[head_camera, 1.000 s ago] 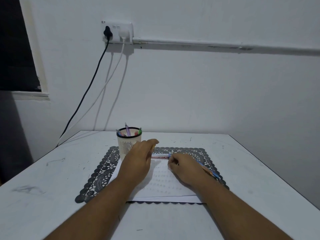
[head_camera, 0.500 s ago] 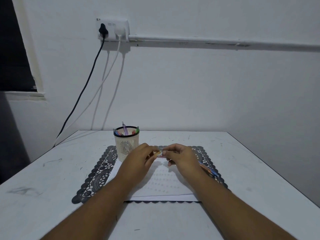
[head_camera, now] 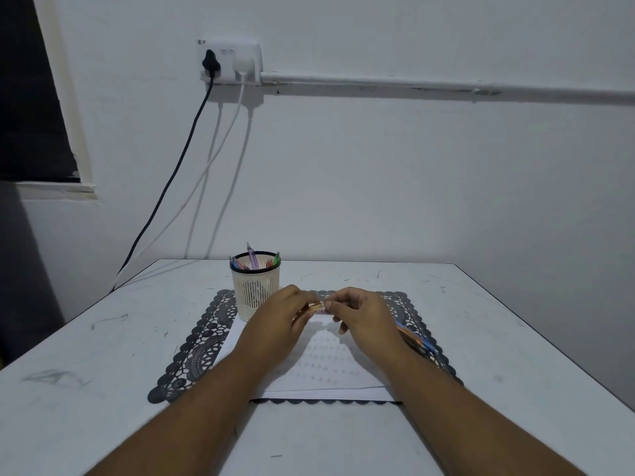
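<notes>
Thumb and fingers of the left hand (head_camera: 275, 324) pinch one end of a small orange-and-pink item (head_camera: 316, 307), and the curled fingers of the right hand (head_camera: 367, 321) pinch the other end, so both grips are narrow and closed on it. The hands nearly meet, and only a short stretch of the item shows between the fingertips; what it is I cannot tell. It is held in the air, over the far edge of a white sheet of paper (head_camera: 326, 365) printed with rows of faint marks. By the right wrist lie an orange pen and a blue pen (head_camera: 417, 343); whether the hand touches them I cannot tell. The paper rests on a dark lace-patterned mat (head_camera: 192, 355), which lies on a scuffed white table (head_camera: 103, 372). Just left of the left hand, on the mat's far corner, stands a cream slotted pen cup (head_camera: 256, 290) holding several coloured pens (head_camera: 252, 259). On the wall behind, a socket plate (head_camera: 230, 60) carries a black plug with its black cable (head_camera: 171, 180) hanging down, beside a white plug (head_camera: 244, 65).
</notes>
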`<state>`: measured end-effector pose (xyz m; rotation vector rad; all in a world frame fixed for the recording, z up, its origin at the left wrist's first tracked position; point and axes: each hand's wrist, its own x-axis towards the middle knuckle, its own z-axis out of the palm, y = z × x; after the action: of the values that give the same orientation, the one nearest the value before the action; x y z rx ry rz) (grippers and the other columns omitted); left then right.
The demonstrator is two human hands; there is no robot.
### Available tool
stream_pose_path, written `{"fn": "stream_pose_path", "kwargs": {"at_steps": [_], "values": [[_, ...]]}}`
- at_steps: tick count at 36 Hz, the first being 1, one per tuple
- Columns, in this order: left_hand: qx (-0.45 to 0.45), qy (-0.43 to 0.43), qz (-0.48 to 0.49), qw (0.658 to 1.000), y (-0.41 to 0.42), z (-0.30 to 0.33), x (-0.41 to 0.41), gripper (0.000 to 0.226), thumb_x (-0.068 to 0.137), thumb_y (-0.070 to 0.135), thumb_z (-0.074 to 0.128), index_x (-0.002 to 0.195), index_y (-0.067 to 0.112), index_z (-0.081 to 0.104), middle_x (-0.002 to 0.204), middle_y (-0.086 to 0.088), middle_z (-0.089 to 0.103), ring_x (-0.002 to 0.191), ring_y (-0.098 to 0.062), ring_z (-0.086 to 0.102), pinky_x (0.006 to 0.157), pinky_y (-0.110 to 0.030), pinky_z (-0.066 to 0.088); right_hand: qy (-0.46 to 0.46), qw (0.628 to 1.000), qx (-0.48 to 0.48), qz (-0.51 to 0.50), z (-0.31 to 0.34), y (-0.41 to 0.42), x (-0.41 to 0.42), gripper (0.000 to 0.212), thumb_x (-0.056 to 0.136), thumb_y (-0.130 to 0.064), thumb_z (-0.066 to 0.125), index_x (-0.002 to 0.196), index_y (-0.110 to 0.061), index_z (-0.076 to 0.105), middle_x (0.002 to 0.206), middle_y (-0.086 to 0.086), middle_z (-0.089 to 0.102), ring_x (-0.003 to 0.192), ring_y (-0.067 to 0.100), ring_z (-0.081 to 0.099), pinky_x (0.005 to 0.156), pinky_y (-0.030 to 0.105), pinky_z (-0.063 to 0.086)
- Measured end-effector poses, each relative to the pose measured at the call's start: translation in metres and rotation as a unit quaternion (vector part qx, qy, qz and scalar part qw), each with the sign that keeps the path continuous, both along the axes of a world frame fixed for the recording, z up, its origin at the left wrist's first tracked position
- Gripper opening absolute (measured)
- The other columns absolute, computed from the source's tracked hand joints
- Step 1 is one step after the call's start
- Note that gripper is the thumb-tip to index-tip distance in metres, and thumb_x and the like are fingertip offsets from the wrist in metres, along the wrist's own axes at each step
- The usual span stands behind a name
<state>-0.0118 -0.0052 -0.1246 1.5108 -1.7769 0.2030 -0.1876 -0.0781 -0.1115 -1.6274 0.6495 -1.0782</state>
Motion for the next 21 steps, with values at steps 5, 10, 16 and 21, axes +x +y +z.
{"fn": "stream_pose_path", "kwargs": {"at_steps": [5, 10, 16, 21], "values": [[-0.007, -0.01, -0.011, 1.0, -0.0003, -0.0009, 0.0016, 0.03, 0.099, 0.016, 0.064, 0.127, 0.025, 0.069, 0.101, 0.014, 0.055, 0.092, -0.006, 0.055, 0.078, -0.025, 0.047, 0.028, 0.999, -0.027, -0.004, -0.0003, -0.0008, -0.0018, 0.01, 0.093, -0.006, 0.074, 0.087, -0.012, 0.078, 0.07, -0.001, 0.07, 0.063, 0.007, 0.058, 0.056, 0.021, 0.048], [-0.013, -0.012, -0.015, 1.0, -0.0003, -0.0009, 0.0024, 0.03, 0.099, 0.016, 0.064, 0.127, 0.028, 0.069, 0.1, 0.016, 0.054, 0.093, -0.007, 0.055, 0.078, -0.027, 0.048, 0.036, 0.999, -0.038, -0.009, 0.0004, -0.0004, -0.0031, 0.007, 0.092, -0.007, 0.074, 0.088, -0.009, 0.079, 0.07, 0.001, 0.07, 0.064, 0.009, 0.056, 0.057, 0.022, 0.045], [-0.007, -0.005, -0.016, 1.0, 0.0008, -0.0013, 0.0009, 0.028, 0.099, 0.016, 0.063, 0.124, 0.026, 0.071, 0.102, 0.014, 0.057, 0.095, -0.006, 0.057, 0.082, -0.028, 0.05, 0.008, 1.0, -0.012, 0.012, 0.0039, 0.0067, -0.004, 0.011, 0.092, -0.006, 0.074, 0.093, 0.004, 0.079, 0.078, 0.012, 0.071, 0.063, 0.002, 0.059, 0.055, 0.014, 0.043], [0.003, 0.003, 0.009, 1.0, -0.0011, -0.001, 0.0009, 0.026, 0.1, 0.018, 0.063, 0.124, 0.024, 0.07, 0.104, 0.013, 0.059, 0.095, -0.005, 0.057, 0.084, -0.027, 0.049, 0.022, 0.999, -0.003, -0.027, 0.0083, 0.0024, -0.0078, 0.013, 0.099, -0.011, 0.067, 0.103, -0.006, 0.079, 0.086, 0.006, 0.076, 0.064, -0.002, 0.064, 0.057, 0.008, 0.045]]}}
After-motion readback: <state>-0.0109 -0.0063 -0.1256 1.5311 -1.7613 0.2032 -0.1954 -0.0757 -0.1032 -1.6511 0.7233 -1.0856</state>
